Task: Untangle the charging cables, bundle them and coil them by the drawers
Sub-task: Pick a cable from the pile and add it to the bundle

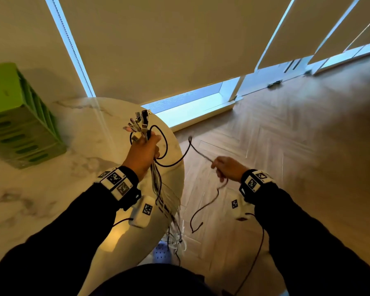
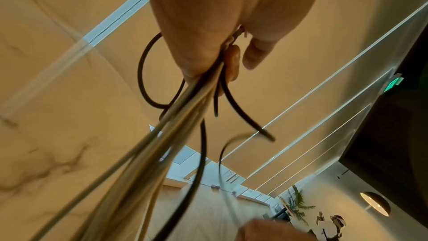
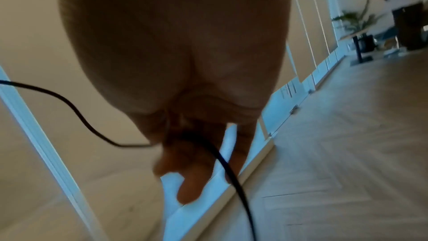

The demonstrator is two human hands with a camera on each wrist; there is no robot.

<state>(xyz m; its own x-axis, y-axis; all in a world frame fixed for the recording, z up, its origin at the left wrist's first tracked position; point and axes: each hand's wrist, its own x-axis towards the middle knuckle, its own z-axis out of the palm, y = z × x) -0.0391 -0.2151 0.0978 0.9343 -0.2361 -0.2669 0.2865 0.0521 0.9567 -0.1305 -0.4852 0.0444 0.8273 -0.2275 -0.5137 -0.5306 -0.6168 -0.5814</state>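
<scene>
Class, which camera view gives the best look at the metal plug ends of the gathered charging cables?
The head view: the plug ends fan out above the left hand. In the left wrist view the hand hides them, showing only cords. The right wrist view shows only one black cable.

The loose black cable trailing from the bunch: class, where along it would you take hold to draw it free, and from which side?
Probably grip the thin black cable on the slack span between the left hand, which clamps the bunch of pale and black charging cables by their plugs, and the right hand. Come from the floor side: that span hangs clear of the round marble table.
</scene>
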